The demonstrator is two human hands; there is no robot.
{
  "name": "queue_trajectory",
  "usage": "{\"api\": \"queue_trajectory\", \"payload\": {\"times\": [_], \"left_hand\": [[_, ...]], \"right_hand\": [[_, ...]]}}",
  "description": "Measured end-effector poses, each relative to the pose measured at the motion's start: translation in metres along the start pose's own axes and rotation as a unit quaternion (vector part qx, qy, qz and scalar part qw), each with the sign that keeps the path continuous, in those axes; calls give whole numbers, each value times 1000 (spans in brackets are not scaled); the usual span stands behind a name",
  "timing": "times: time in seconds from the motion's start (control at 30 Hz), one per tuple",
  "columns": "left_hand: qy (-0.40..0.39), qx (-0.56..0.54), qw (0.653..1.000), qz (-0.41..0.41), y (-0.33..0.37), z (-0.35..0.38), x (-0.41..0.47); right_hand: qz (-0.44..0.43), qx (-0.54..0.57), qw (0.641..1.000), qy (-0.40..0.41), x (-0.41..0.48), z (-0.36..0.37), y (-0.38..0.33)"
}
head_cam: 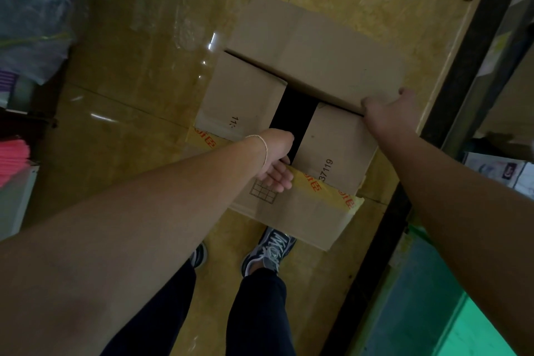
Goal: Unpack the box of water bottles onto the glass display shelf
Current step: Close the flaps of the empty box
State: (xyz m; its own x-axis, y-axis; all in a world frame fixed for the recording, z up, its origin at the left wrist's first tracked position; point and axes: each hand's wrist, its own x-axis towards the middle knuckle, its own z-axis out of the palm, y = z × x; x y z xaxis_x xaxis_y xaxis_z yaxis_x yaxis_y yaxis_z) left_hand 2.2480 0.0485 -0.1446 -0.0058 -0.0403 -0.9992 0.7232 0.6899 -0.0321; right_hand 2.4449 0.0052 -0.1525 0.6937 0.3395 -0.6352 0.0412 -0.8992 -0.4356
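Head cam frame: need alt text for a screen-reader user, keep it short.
Seen from above, a person opens a cardboard box on a glossy yellow floor: the right hand grips the far flap's edge while the left hand holds the near taped flap. The gap between the inner flaps is dark; no bottles show.

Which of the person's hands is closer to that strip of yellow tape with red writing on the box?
Left. The left hand grips the near flap with its fingers resting right at the yellow tape. The right hand is farther away, holding the edge of the far flap of the cardboard box.
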Motion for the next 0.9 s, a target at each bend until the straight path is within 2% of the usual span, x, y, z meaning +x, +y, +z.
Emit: {"api": "queue_trajectory", "payload": {"times": [0.4, 0.6, 0.73, 0.8, 0.9], "left_hand": [[-3, -8, 1000, 11, -22, 7, -9], [18, -26, 998, 50, -28, 8, -10], [31, 3, 998, 50, -30, 9, -19], [26, 13, 998, 57, -32, 9, -25], [29, 33, 996, 80, -40, 7, -33]], "right_hand": [[-34, 39, 999, 2, -17, -12, 2], [-63, 128, 990, 4, -24, -25, 10], [-68, 174, 982, 29, -33, -32, 11], [-72, 157, 983, 60, -40, -32, 14], [-122, 72, 984, 104, -59, -36, 19]]}}
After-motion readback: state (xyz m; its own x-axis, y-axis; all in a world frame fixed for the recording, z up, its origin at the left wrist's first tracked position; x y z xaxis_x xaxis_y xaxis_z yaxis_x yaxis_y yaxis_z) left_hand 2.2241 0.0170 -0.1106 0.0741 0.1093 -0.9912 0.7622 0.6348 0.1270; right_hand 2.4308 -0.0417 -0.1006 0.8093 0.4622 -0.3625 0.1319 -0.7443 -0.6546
